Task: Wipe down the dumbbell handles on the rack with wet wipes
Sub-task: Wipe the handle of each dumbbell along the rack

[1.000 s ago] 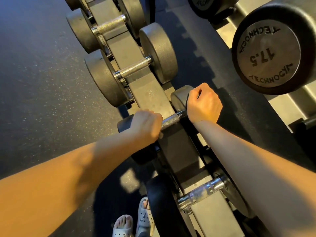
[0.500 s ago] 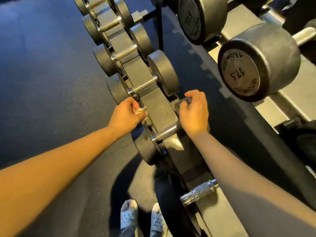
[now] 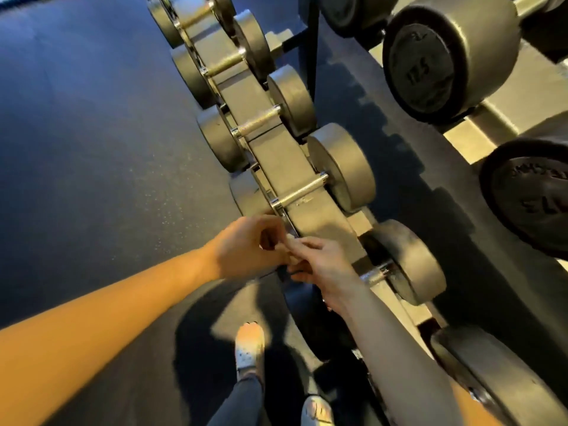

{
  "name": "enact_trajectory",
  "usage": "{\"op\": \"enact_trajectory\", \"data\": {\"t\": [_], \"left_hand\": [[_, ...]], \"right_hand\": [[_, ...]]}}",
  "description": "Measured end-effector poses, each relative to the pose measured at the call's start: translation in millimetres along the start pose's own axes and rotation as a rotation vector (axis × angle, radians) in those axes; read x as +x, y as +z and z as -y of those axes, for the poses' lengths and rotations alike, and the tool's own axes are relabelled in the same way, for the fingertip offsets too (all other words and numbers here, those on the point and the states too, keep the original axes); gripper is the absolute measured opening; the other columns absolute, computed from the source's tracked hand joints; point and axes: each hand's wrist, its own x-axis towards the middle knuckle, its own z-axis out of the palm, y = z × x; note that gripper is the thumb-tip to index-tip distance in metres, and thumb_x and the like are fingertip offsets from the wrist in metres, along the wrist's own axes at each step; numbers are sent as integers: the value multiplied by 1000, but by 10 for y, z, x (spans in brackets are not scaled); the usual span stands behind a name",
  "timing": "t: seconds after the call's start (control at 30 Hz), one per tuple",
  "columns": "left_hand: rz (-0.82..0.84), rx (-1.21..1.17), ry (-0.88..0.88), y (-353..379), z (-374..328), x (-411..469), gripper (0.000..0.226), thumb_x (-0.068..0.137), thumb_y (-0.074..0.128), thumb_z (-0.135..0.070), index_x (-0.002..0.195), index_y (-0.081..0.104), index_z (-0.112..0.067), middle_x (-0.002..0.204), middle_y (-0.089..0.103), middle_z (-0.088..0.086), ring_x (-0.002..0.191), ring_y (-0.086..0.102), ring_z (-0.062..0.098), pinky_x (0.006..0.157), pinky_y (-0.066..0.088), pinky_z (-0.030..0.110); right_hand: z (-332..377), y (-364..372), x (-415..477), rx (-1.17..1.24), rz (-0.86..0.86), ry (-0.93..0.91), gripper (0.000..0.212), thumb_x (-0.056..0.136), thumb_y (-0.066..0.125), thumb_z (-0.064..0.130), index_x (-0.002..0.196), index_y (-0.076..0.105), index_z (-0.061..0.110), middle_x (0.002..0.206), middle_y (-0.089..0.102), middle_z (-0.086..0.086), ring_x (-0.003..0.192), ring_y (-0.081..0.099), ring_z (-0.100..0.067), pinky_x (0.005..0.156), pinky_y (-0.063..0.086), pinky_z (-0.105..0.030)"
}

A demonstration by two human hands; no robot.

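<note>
A low rack (image 3: 285,167) runs away from me with several grey dumbbells lying across it. My left hand (image 3: 246,244) and my right hand (image 3: 322,259) meet just in front of the rack, both pinching a small crumpled wet wipe (image 3: 287,242) between their fingertips. Under my right wrist lies the nearest dumbbell handle (image 3: 376,274), only its right end showing beside its round head (image 3: 408,259). Beyond my hands the following chrome handle (image 3: 302,190) lies bare.
A higher rack shelf (image 3: 504,96) at the right carries big black dumbbells, one marked 17.5 (image 3: 430,56). Dark rubber floor (image 3: 92,149) spreads to the left. My feet in light sandals (image 3: 249,348) stand by the rack's near end.
My right hand let go of the near dumbbell's head and came left to meet my left hand on the wipe. The view has tilted further along the rack.
</note>
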Motion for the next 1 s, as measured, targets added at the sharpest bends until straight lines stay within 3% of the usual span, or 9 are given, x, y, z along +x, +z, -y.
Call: {"op": "enact_trajectory", "data": {"t": [0.07, 0.2, 0.37, 0.6, 0.67, 0.77, 0.87, 0.93, 1.0], "left_hand": [[-95, 27, 44, -237, 130, 54, 11, 88, 76, -29, 95, 68, -26, 86, 67, -9, 77, 64, 11, 71, 55, 32], [-630, 43, -43, -430, 427, 479, 4, 94, 65, -18, 98, 68, -18, 95, 60, -2, 90, 59, 18, 83, 53, 41], [-690, -502, -488, -192, 432, 989, 24, 107, 45, -33, 118, 60, -18, 118, 54, 1, 121, 49, 25, 107, 42, 47], [-906, -656, -536, 20, 489, 1085, 17, 106, 43, -34, 108, 58, -27, 110, 60, -1, 109, 56, 20, 100, 48, 47], [-900, -662, -512, 24, 511, 1097, 18, 104, 43, -34, 106, 59, -26, 109, 60, 2, 106, 57, 21, 98, 50, 49], [-926, -689, -513, 29, 528, 1087, 21, 100, 43, -32, 107, 62, -24, 111, 61, 6, 105, 58, 21, 97, 50, 51], [-920, -640, -529, 38, 530, 1086, 25, 99, 41, -27, 107, 64, -24, 112, 63, 4, 106, 59, 19, 98, 50, 48], [-898, -550, -519, 28, 511, 1087, 27, 100, 40, -24, 110, 65, -25, 111, 63, 0, 109, 58, 17, 98, 51, 46], [-853, -414, -507, 6, 494, 1085, 30, 101, 40, -19, 115, 66, -22, 111, 63, -2, 111, 55, 16, 97, 50, 43]], "right_hand": [[94, 1, 163, -53, -126, -76, 17, 97, 69, 26, 100, 76, 10, 80, 74, -1, 71, 68, -15, 59, 56, -27], [284, 2, 574, -455, -382, -300, 12, 96, 69, 27, 106, 73, 23, 95, 73, 6, 92, 69, -10, 82, 61, -34], [293, 30, 942, -1027, -251, -630, 30, 94, 65, 15, 123, 66, 22, 112, 63, 6, 103, 61, -12, 90, 55, -33], [460, 64, 1292, -1688, -42, -865, 32, 84, 71, 18, 116, 70, 22, 114, 60, -6, 110, 54, -26, 97, 42, -43], [593, 121, 1436, -1752, 23, -771, 21, 92, 62, 27, 111, 71, 26, 115, 59, -2, 112, 53, -24, 102, 38, -44], [853, 339, 1711, -1717, 198, -273, 26, 104, 43, 33, 105, 66, 21, 106, 65, -4, 103, 59, -26, 100, 41, -45], [1023, 531, 1959, -1546, 381, 126, 20, 103, 46, 19, 95, 62, 8, 103, 68, -15, 94, 68, -32, 91, 56, -48], [1056, 547, 2004, -1452, 419, 238, 26, 104, 43, 15, 100, 64, -1, 98, 70, -20, 89, 72, -35, 86, 60, -48], [1039, 477, 1923, -1543, 424, 109, 28, 105, 43, 21, 100, 64, 2, 98, 70, -16, 88, 70, -32, 84, 58, -45]]}}
